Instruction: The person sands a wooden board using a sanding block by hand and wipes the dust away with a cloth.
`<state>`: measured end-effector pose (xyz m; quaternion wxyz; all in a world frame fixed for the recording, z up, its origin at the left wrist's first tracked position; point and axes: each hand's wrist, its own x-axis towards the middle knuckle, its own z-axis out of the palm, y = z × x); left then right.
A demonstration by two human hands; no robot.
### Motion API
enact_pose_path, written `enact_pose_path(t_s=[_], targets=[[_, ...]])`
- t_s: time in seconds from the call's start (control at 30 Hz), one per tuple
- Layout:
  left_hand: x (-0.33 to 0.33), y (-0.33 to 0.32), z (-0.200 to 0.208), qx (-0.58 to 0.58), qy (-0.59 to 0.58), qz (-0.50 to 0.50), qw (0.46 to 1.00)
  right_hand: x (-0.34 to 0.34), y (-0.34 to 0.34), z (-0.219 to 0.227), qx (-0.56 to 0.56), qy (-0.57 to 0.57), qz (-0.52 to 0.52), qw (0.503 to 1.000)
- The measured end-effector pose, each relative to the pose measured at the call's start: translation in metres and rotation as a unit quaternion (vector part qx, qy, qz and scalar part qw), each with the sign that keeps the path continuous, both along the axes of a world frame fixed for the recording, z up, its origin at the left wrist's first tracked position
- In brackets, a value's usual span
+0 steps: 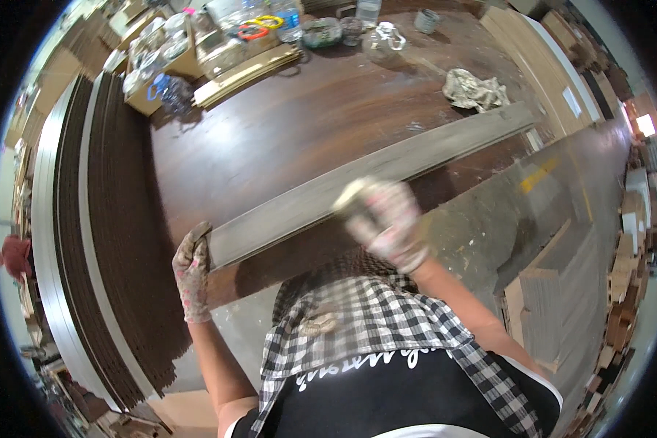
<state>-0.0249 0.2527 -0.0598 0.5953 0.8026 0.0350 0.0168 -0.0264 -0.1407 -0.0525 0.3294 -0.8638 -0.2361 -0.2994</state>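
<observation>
Where a gray board (292,212) lies on a brown table (328,109), two gloved hands are at it

Left of the gray board is a big stack of dark boards (113,219). Past its left end, on the far side, sits a cardboard box (142,104) full of bags, with a plastic jug (174,95) that has a blue handle beside it. The left hand (192,274) touches the gray board's left end. I cannot tell if its fingers grip it. Thin wood strips (248,75) lie beyond the gray board. A clear jar (382,45) sits beyond its middle. The right hand (383,219) is at the near side of the gray board's middle. It looks curled but is blurry, so I cannot tell if it grips anything. A crumpled cloth (474,89) lies by the gray board's far edge, near its right end.
</observation>
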Motion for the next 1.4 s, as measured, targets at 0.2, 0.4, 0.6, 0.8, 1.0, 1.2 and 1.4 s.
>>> enact_pose_path(t_s=[0.2, 0.4, 0.6, 0.8, 1.0, 1.2, 1.4], targets=[[0.0, 0.0, 0.001, -0.042, 0.021, 0.005, 0.999, -0.008, 0.029, 0.0, -0.055, 0.109, -0.098, 0.988], [0.003, 0.012, -0.009, -0.145, 0.049, -0.013, 0.988, -0.002, 0.099, -0.005, -0.023, 0.023, 0.183, 0.983], [-0.003, 0.007, -0.014, -0.191, 0.045, 0.005, 0.98, 0.006, 0.116, 0.008, -0.124, 0.041, 0.167, 0.977], [0.004, 0.017, -0.029, -0.25, 0.047, -0.067, 0.965, 0.018, 0.206, 0.029, -0.139, 0.042, 0.307, 0.941], [0.003, 0.019, -0.026, -0.213, 0.019, -0.069, 0.974, 0.021, 0.171, 0.043, -0.17, 0.052, 0.297, 0.938], [0.006, 0.025, -0.019, -0.189, 0.033, -0.085, 0.978, 0.021, 0.218, 0.036, -0.174, 0.05, 0.343, 0.922], [0.007, 0.026, -0.025, -0.21, 0.017, -0.1, 0.972, 0.016, 0.139, 0.045, -0.141, 0.094, 0.278, 0.946]])
